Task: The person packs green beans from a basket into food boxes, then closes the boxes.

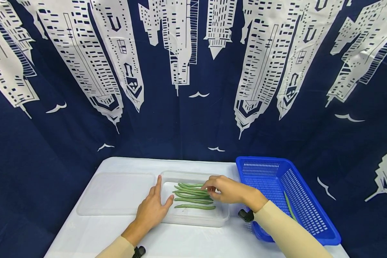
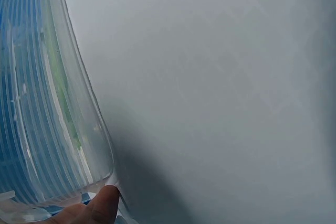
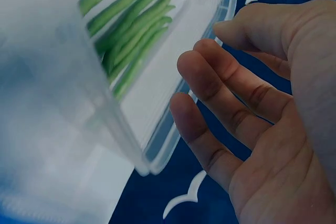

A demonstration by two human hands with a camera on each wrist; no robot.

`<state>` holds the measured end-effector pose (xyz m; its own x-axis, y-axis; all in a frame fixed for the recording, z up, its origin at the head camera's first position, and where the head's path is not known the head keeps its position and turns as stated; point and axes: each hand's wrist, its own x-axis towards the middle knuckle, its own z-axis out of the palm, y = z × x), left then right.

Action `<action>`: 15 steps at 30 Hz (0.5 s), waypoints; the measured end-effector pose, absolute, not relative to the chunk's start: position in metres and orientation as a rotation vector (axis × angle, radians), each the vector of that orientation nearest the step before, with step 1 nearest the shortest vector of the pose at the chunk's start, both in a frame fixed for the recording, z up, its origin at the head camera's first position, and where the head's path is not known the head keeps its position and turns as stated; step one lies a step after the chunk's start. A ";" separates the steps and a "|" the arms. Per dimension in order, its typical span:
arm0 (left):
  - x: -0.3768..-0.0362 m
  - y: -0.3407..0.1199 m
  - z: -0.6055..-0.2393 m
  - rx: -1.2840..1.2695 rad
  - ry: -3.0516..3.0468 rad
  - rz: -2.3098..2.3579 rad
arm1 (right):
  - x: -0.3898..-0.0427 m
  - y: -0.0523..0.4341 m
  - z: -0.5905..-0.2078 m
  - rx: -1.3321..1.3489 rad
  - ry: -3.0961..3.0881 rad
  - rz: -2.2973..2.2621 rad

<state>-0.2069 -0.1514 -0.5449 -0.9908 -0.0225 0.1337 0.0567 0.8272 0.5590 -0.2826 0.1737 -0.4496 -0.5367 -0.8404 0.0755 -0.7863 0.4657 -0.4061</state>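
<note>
Green beans [image 1: 193, 197] in clear container [image 1: 196, 219], just under right hand [image 1: 227, 190].

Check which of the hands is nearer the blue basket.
Right. The right hand is over the clear container of green beans, just beside the blue basket. The left hand rests at the container's far side, away from the basket.

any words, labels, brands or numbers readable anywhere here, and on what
None can be read. The backdrop cloth carries only printed skyscrapers and birds, no lettering. The clear container of green beans, its lid and the blue basket show no label or brand.
</note>
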 end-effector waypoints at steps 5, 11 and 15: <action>-0.207 -0.152 -0.545 -0.032 -2.872 -0.881 | -0.279 0.192 -0.444 -1.395 2.610 -0.604; -0.207 -0.152 -0.545 -0.026 -2.881 -0.879 | -0.277 0.215 -0.441 -1.343 2.676 -0.603; -0.207 -0.152 -0.545 -0.023 -2.881 -0.886 | -0.277 0.232 -0.437 -1.303 2.725 -0.610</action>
